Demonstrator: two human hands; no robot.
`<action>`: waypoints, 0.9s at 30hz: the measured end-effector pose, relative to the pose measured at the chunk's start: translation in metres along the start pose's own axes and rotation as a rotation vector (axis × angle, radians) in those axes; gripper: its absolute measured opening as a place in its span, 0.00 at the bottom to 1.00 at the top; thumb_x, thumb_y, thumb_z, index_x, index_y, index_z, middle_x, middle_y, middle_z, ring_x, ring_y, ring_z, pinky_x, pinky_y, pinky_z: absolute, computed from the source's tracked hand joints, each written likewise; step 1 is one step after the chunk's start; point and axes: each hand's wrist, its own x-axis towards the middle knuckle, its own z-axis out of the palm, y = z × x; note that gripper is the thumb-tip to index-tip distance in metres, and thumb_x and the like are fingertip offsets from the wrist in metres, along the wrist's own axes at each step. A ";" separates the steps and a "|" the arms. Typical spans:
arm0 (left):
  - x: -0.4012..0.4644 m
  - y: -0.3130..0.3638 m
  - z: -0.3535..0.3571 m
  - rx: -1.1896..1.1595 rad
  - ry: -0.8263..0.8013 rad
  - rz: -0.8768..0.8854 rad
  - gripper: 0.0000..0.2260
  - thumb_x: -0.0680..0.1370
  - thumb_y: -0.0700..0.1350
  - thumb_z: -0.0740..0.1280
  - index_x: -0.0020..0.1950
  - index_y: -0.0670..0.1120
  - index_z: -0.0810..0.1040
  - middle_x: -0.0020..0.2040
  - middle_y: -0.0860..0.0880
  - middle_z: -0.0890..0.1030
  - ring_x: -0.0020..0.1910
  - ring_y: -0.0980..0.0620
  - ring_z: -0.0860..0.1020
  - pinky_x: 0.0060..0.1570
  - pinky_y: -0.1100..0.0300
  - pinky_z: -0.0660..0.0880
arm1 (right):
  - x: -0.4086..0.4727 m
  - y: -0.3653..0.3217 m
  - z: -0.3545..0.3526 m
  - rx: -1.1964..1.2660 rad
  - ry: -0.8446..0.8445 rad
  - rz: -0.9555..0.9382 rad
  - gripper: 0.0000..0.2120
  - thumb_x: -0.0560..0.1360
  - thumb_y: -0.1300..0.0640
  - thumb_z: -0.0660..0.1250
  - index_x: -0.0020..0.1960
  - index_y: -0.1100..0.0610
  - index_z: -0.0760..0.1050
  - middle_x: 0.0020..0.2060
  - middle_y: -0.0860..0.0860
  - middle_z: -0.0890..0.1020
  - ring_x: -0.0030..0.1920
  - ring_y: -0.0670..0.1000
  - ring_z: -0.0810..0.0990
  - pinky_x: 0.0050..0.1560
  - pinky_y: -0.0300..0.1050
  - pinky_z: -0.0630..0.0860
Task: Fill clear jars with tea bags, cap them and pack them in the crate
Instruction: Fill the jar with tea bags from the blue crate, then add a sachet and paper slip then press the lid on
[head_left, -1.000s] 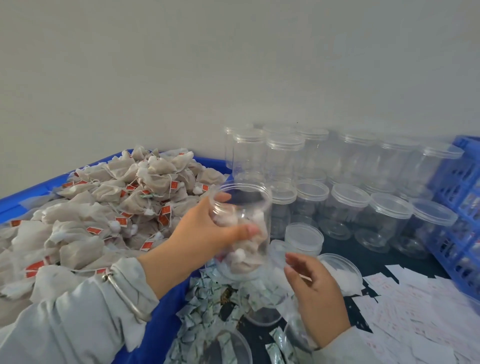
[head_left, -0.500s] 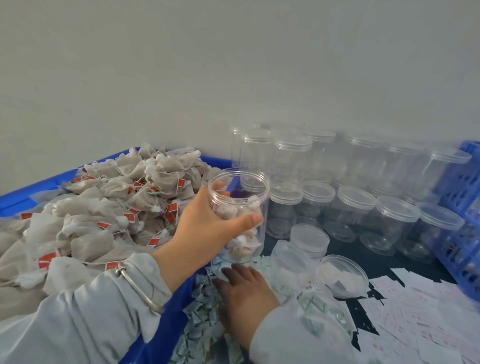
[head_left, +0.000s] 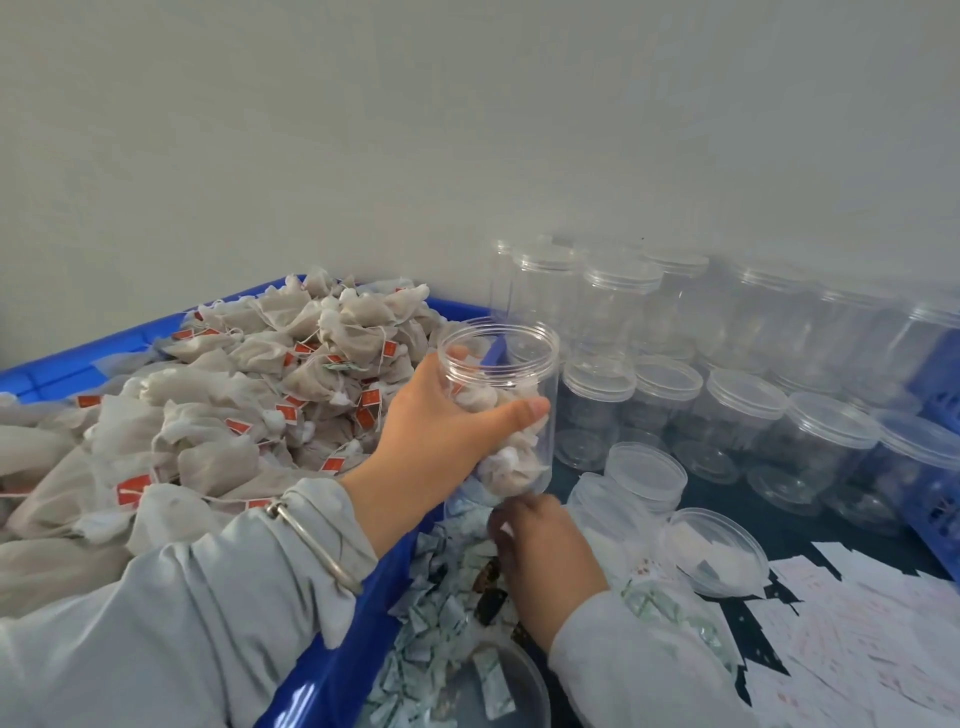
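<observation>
My left hand (head_left: 447, 431) grips an uncapped clear jar (head_left: 506, 364), tilted a little and partly filled with tea bags, above the table beside the blue bin. A big heap of tea bags (head_left: 249, 395) with red tags fills that blue bin (head_left: 337, 670) on the left. My right hand (head_left: 540, 551) reaches down under the jar into a pile of small white-green sachets (head_left: 441, 613); its fingertips are hidden among them. Loose clear lids (head_left: 647, 470) lie near the right hand.
Rows of capped empty clear jars (head_left: 748, 400) stand along the wall on the right. A blue crate (head_left: 940, 499) sits at the far right edge. White paper labels (head_left: 857, 634) are scattered at the lower right. A clear dish (head_left: 711, 551) holds some labels.
My right hand has moved from the lids leftward and down into the sachet pile under the jar. My left hand has lifted the jar slightly and keeps its hold.
</observation>
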 end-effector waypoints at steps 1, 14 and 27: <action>0.000 -0.001 0.000 -0.018 0.016 0.005 0.32 0.54 0.64 0.78 0.53 0.63 0.68 0.51 0.58 0.79 0.50 0.58 0.79 0.51 0.57 0.77 | 0.000 0.005 -0.003 0.085 0.010 0.090 0.05 0.75 0.64 0.65 0.45 0.56 0.78 0.45 0.49 0.77 0.49 0.51 0.75 0.46 0.38 0.69; -0.012 0.004 0.004 0.315 -0.375 0.112 0.43 0.51 0.70 0.73 0.63 0.63 0.64 0.52 0.65 0.76 0.48 0.73 0.75 0.40 0.79 0.69 | 0.017 0.019 -0.127 0.646 0.740 0.232 0.11 0.74 0.62 0.68 0.39 0.46 0.75 0.34 0.43 0.81 0.35 0.41 0.80 0.40 0.32 0.76; -0.022 0.004 0.013 0.278 -0.469 0.128 0.33 0.56 0.65 0.78 0.57 0.64 0.69 0.46 0.68 0.80 0.41 0.71 0.77 0.41 0.73 0.73 | 0.014 0.001 -0.136 0.153 0.554 -0.136 0.07 0.71 0.63 0.68 0.44 0.62 0.84 0.35 0.53 0.83 0.34 0.49 0.80 0.39 0.38 0.75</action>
